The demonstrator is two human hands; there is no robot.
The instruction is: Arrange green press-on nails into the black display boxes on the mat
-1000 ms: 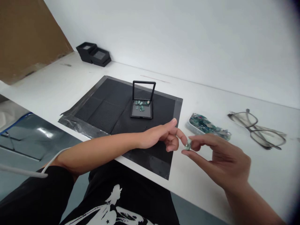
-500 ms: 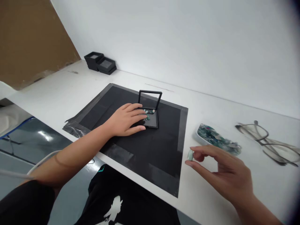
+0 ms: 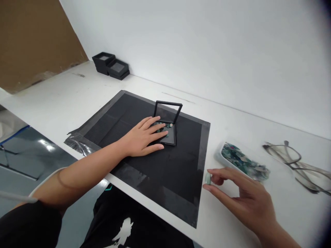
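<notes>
My left hand (image 3: 142, 137) lies over the left part of a small black display case (image 3: 169, 138), fingers spread. The case's framed clear lid (image 3: 168, 110) stands raised at the back. Several green and pale stones (image 3: 169, 125) rest inside, some hidden under my fingers. Between the thumb and fingertips of my right hand (image 3: 245, 198) a pale green stone (image 3: 208, 178) is pinched, held off the mat's right edge. Just behind that hand sits a clear plastic tray (image 3: 220, 156) filled with many mixed green stones (image 3: 241, 160).
A black mat (image 3: 160, 179) with taped edges lies under the case on the white table (image 3: 64, 89). Eyeglasses (image 3: 284, 153) rest at the far right. Several black boxes (image 3: 111, 65) are stacked at the back left by the white wall.
The view has shifted slightly. My right hand still pinches the pale stone and has moved a little toward the mat. My left hand stays spread over the case.
</notes>
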